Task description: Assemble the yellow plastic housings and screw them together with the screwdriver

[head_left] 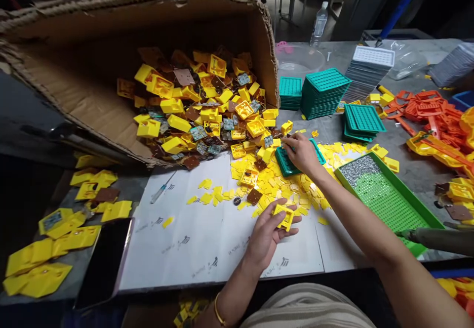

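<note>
My left hand (264, 234) is closed on a small yellow plastic housing (283, 218), its hollow, moulded side facing up, above the white paper sheet. Farther forward, my right hand (304, 154) reaches over a teal tray (287, 166) with its fingers pinched together beside the heap's edge. What the fingertips hold, if anything, is too small to make out. Flat yellow plastic pieces (277, 184) lie scattered around the tray. Behind them, yellow housings, small circuit boards (198, 132) and brown square plates (255, 196) spill out of a cardboard box (92, 81) on its side.
At right lies a green tray (407, 209) partly filled with small metal parts (360, 170). Teal tray stacks (324, 96) and a bottle (319, 24) stand behind. Orange parts (429, 110) are heaped far right. A phone (105, 259) and screwdriver (159, 193) lie left.
</note>
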